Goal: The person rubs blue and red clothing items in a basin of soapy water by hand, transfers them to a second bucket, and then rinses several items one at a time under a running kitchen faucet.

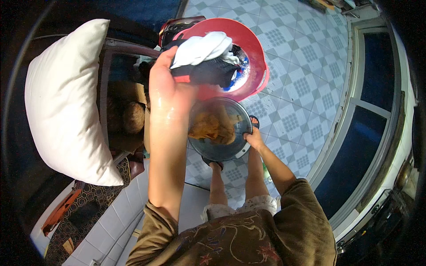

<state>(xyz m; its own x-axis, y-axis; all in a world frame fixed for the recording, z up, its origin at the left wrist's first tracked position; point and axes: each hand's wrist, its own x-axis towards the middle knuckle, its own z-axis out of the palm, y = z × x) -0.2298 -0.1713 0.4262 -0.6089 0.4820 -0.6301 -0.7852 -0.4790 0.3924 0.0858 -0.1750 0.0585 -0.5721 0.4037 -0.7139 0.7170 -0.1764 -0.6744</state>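
Note:
My left hand (168, 79), wet at the wrist, is raised over the near left side of a pink-red plastic basin (254, 43). It grips a bundle of laundry: a twisted white cloth (199, 50) lies over black fabric (209, 71) with a small red patch. Partly hidden below the bundle, blue, white and dark things sit in the bottom of that basin. My right hand (254, 138) holds the rim of a dark grey round basin (213, 153) near its handle. Inside this basin lies a crumpled brown cloth (213, 129), seemingly in water.
A white pillow (70, 106) rests at the left, near a dark-framed piece of furniture (128, 51). Patterned floor tiles (299, 73) extend to a white-framed glass door or window (357, 99) on the right. My sandalled feet (216, 164) are under the grey basin, and a tiled ledge (109, 212) runs along the lower left.

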